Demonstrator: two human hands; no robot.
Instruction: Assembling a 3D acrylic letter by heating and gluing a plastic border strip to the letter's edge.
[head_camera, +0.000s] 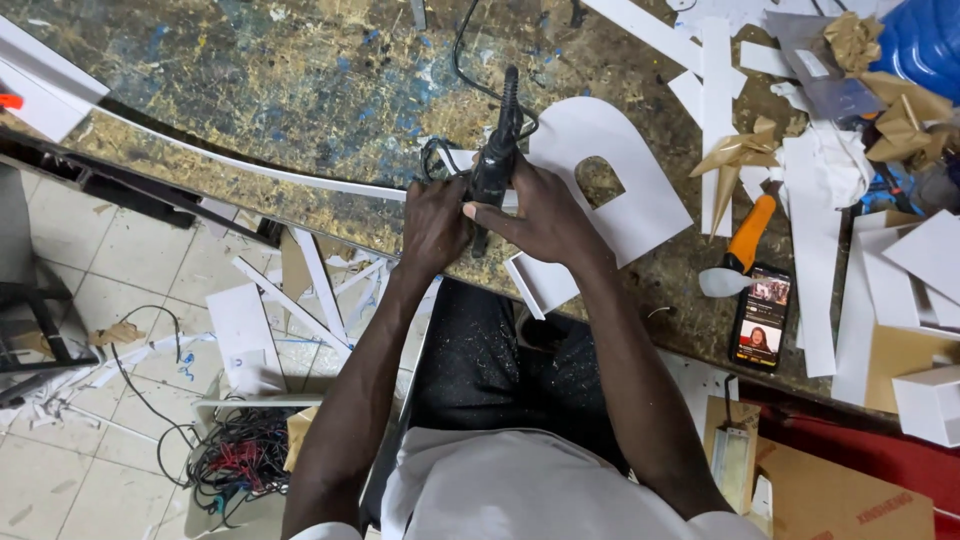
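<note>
Both hands at the near edge of the paint-stained desk (300, 90). Right hand (545, 215) clenched round a black corded rotary tool (495, 160), held upright against a white cut-out letter (620, 180). Left hand (435, 225) closed on the same tool from the other side. Long white strip (250, 165) runs along the edge. Phone (760, 318) and orange-handled tool (745, 245) lie well to the right among white offcuts.

Lying on worn, paint-flecked workbench (300, 90): big white cut-out letter (625, 190), long white strips (715, 100), thin white strip (250, 165) running along front edge, orange-handled tool (745, 245), phone (760, 318) with lit screen, crumpled brown paper (735, 155), white offcuts (925, 260) piling up at right.
</note>
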